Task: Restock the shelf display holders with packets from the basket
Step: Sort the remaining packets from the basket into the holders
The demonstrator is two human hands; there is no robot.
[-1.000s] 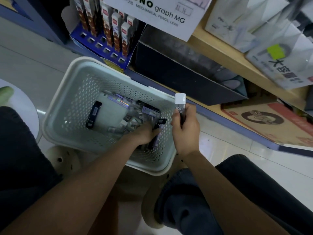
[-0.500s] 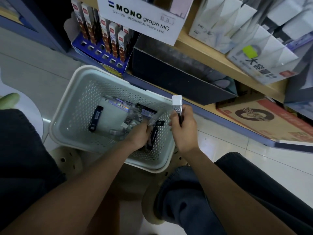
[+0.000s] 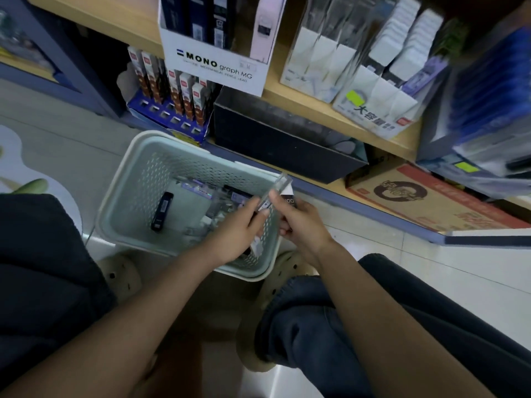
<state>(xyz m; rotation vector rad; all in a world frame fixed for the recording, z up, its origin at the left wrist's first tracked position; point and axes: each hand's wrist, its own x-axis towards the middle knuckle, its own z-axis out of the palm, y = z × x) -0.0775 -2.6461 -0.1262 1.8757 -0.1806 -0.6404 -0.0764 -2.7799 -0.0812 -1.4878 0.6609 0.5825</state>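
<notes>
Down on the pale floor tiles, at the foot of the wooden shelf (image 3: 330, 110), stands one pale green perforated plastic basket (image 3: 184, 142). Inside it, one flat black packet (image 3: 162, 211) lies alone toward the left, and a heap of clear and purple-tinted packets (image 3: 201, 191) fills the middle, too jumbled to count. Over the basket's right side, the left hand (image 3: 238, 228) has its grip closed round one long clear plastic packet (image 3: 274, 191), which slants up past the rim. Just beside it, the right hand (image 3: 298, 222) pinches one dark packet with a white top (image 3: 287, 196) at the basket's right edge. On the bottom shelf, a blue cardboard display holder (image 3: 169, 119) carries at least five upright brown-and-white packets (image 3: 186, 93) behind a row of empty square slots. Next to it sits one open black box (image 3: 273, 145), its contents unclear. On the shelf above, a white cardboard holder printed MONO graph MG (image 3: 218, 67) contains dark upright packets, number unclear.
</notes>
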